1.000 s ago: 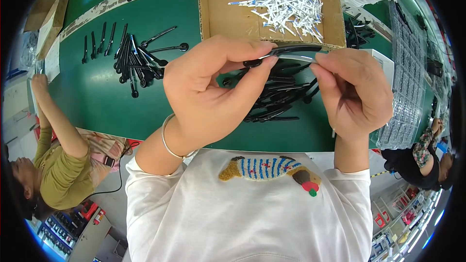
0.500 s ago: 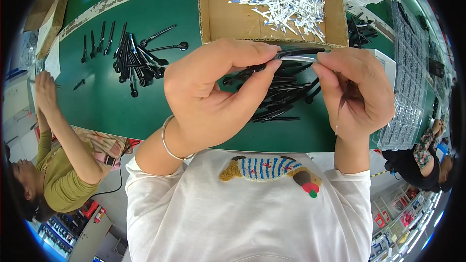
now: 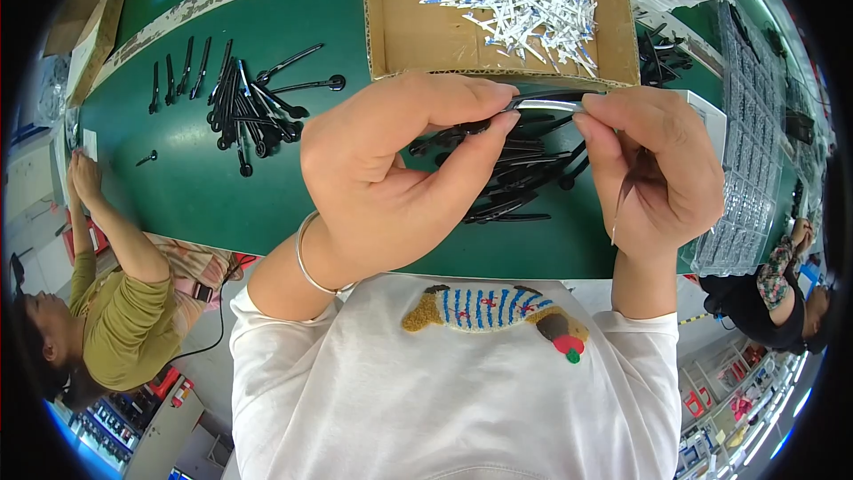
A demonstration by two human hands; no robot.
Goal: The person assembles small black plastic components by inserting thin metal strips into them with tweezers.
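In the head view, the left hand (image 3: 391, 169) pinches a black curved piece (image 3: 562, 94) near its rounded end, thumb and forefinger closed together. Over to the right hand (image 3: 665, 169), fingertips nipped on the end of a pale strip (image 3: 549, 106) running along that piece! Both sit above a black pile (image 3: 524, 176), just below the cardboard box (image 3: 391, 22) of white strips (image 3: 533, 4).
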